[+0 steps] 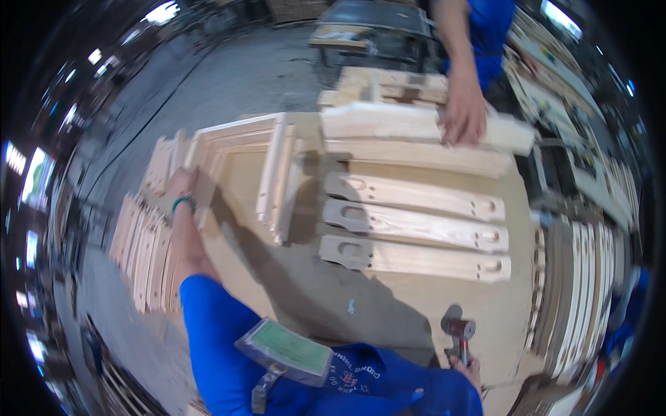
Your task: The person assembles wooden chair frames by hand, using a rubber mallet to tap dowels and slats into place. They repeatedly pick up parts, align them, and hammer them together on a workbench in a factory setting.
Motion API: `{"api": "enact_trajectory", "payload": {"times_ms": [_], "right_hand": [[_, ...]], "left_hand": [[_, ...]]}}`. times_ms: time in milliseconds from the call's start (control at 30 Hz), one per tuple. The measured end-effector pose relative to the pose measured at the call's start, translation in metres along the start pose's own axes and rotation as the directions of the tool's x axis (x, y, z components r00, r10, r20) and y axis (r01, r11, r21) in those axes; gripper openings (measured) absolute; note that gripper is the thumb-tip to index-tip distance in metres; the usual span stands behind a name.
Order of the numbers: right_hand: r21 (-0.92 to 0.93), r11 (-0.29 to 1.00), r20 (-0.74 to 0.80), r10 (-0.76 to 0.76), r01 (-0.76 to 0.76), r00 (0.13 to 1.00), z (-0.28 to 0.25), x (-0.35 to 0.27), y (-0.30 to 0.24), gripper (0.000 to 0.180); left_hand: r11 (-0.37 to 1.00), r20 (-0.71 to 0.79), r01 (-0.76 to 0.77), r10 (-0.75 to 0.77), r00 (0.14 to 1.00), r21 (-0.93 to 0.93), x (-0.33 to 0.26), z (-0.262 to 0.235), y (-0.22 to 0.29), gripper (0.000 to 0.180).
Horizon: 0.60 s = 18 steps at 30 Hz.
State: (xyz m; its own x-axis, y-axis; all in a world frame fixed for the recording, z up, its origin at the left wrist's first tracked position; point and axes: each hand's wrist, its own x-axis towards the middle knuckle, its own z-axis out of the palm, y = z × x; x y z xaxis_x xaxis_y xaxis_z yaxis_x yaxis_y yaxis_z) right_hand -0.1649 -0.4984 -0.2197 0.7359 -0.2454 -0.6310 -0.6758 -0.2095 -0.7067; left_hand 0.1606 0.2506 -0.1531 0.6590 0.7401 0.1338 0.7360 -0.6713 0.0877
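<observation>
The right grip [469, 371] was clenched round a hammer [459, 328]; the left grip [182, 182] reached pale wooden frame pieces [272, 166].
The left forearm [189, 236] stretched far forward, blur hiding whether that grip held anything; the frame pieces lay angled beside it, rightward. The hammer's reddish-dark head sat just ahead of its grip. Farther forward, three slotted boards [423, 225] lay parallel on the worktop [503, 312].

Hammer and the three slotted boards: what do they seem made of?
Hammer: head perhaps metal or rubber, its dull grey-brown end leaving it open; reddish handle, material unclear. Slotted boards: wood, apparently unvarnished, by the pale surface and visible grain.
</observation>
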Motion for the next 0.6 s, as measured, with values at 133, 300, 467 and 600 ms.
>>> {"api": "enact_trajectory", "payload": {"times_ms": [133, 300, 467, 600], "right_hand": [[0.005, 1.000, 0.146, -0.005, 0.004, 0.989, 0.003, 0.020, -0.013, 0.037], [0.045, 0.996, 0.183, 0.065, -0.074, 0.981, -0.008, 0.019, -0.006, 0.040], [0.233, 0.967, 0.122, -0.135, 0.104, 0.983, -0.003, 0.025, 0.009, 0.031], [0.323, 0.943, 0.071, -0.107, 0.079, 0.992, -0.002, 0.016, 0.001, 0.036]], "left_hand": [[0.941, -0.130, -0.067, 0.025, 0.991, -0.333, -0.022, -0.034, -0.030, 0.065], [0.339, 0.133, 0.039, 0.258, 0.957, -0.940, -0.072, -0.083, -0.001, 0.030], [-0.252, 0.208, 0.360, 0.477, 0.854, -0.898, -0.136, -0.091, 0.100, 0.026], [-0.382, 0.026, 0.290, 0.566, 0.824, -0.877, -0.206, -0.068, 0.215, 0.029]]}}
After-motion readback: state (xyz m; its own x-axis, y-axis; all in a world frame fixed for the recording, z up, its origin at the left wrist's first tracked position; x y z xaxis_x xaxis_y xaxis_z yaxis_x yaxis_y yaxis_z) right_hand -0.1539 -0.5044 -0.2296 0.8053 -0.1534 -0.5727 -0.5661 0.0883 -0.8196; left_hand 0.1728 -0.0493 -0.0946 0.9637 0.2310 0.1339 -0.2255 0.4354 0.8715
